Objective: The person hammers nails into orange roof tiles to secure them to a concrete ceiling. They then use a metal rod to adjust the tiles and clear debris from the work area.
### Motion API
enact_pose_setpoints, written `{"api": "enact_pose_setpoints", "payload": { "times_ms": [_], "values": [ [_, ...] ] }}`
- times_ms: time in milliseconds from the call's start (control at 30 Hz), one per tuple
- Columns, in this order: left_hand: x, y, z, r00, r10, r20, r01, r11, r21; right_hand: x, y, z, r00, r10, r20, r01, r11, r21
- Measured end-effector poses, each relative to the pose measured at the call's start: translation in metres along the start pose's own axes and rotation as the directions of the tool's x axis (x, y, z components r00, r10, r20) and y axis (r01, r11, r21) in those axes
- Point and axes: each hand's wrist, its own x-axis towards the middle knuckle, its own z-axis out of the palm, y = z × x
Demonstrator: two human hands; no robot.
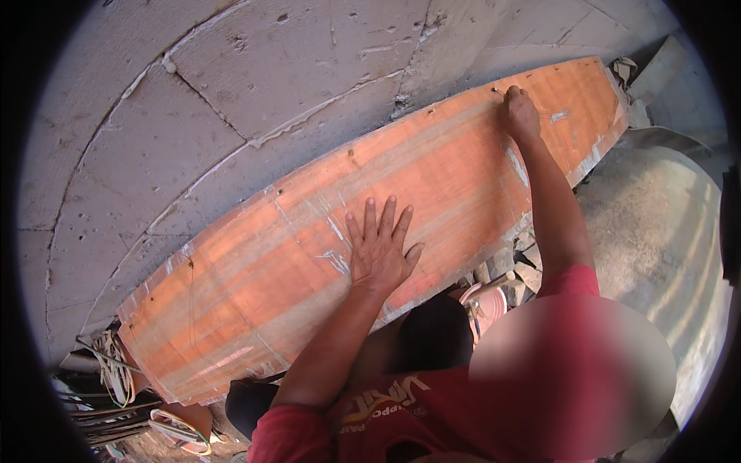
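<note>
Across the middle of the view, from eight o'clock to two o'clock, lay a long orange wooden board (255, 255), with its upper edge running along a grey block wall (231, 108). The board was wide at its middle and narrower toward both ends, and it carried whitish scuffs and pale streaks. Near the centre of the clock, the left hand (380, 251) rested flat on the board; its fingers were spread apart and grasped nothing, and they pointed toward twelve o'clock. Between one and two o'clock, the right hand (522, 116) was at the board's upper part, with the fingers curled inward. Just beside them, a small nail (496, 90) was seen; whether the fingers pinched something, I could not tell. Toward six o'clock was the person's red shirt (309, 436). At four o'clock, a reddish container (488, 310) was partly hidden, near some broken stones (529, 275) below the board's lower edge. At three o'clock stood a large pale curved surface (656, 216). At eight o'clock, a bundle of light cord (116, 370) was beside the board's narrow end.
</note>
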Motion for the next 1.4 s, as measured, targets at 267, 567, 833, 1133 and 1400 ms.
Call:
{"api": "enact_pose_setpoints", "payload": {
  "times_ms": [267,567,833,1133,1400],
  "values": [
    [-0.003,0.004,-0.003,1.000,0.021,-0.014,-0.020,0.999,0.049,-0.001,0.013,0.004,0.946,0.196,0.257,-0.235,0.963,0.130],
    [0.057,0.038,-0.011,0.983,0.014,-0.181,-0.067,0.955,-0.289,0.021,-0.014,-0.036,0.577,0.103,0.810,-0.810,0.198,0.552],
    [0.153,0.084,0.004,0.945,0.205,-0.255,-0.266,0.935,-0.235,-0.013,0.026,-0.028,0.986,-0.074,-0.152,0.064,0.995,-0.071],
    [0.218,0.107,0.014,0.972,0.083,-0.220,-0.115,0.984,-0.139,-0.031,0.032,-0.026,0.920,0.055,0.387,-0.213,0.901,0.378],
    [0.228,0.109,0.032,0.922,0.229,-0.312,-0.284,0.948,-0.142,-0.044,0.017,-0.036,0.653,-0.102,0.751,-0.757,-0.142,0.638]
  ]
}}
